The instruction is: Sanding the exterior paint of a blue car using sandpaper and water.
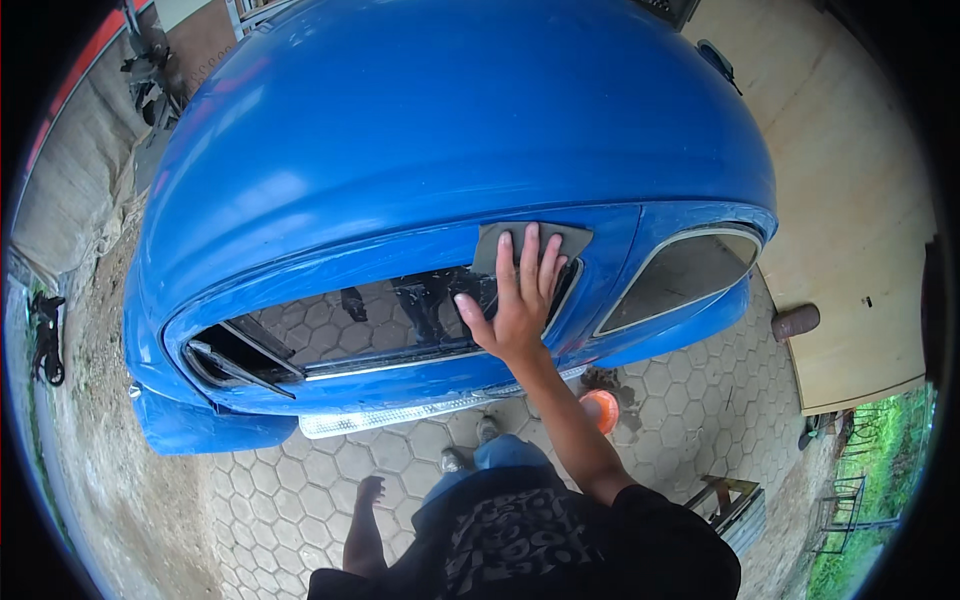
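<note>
right grip (pixel 518 314) spread flat, pressing grey sheet (pixel 488 248) on blue car (pixel 450 120); probably light, bendy, best pinned mid-sheet; left grip (pixel 370 490) hangs loose, seemingly empty.

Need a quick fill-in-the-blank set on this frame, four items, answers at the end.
1. The hand lying on the flat grey sheet is the person's ____ one.
2. That sheet lies against a car whose body is coloured ____.
3. The paving stones beside the car are shaped like ____.
4. The round container on the ground, partly behind the forearm, is ____ in colour.

Missing words: right; blue; hexagons; orange.
</note>
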Demonstrator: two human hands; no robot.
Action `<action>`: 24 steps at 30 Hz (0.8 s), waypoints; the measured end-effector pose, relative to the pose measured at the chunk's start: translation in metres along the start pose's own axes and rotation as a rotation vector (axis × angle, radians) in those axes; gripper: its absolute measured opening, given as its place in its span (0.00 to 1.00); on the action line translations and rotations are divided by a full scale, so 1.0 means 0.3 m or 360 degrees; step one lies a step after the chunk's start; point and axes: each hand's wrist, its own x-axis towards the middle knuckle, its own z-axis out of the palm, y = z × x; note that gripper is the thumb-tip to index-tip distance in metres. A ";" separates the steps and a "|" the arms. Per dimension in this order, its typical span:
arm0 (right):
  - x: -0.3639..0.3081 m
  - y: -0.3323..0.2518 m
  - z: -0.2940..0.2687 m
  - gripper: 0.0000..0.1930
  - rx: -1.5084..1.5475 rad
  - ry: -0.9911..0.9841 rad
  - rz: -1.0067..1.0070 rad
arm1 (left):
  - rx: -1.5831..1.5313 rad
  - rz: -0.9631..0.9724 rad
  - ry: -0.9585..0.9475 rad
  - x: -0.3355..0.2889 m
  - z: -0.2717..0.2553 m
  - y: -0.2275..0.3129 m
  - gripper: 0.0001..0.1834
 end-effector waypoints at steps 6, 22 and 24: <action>0.044 0.084 -0.056 0.29 0.0093 0.0316 0.0507 | -0.0585 0.0542 0.0459 -0.197 0.001 0.087 0.16; 0.004 -0.127 0.089 0.24 -0.0242 0.0114 -0.0122 | 0.0065 -0.0237 -0.0013 -0.057 -0.053 -0.157 0.12; 0.016 -0.059 0.070 0.24 -0.0467 0.0214 0.0076 | -0.0249 0.0086 0.0205 -0.020 -0.224 -0.030 0.13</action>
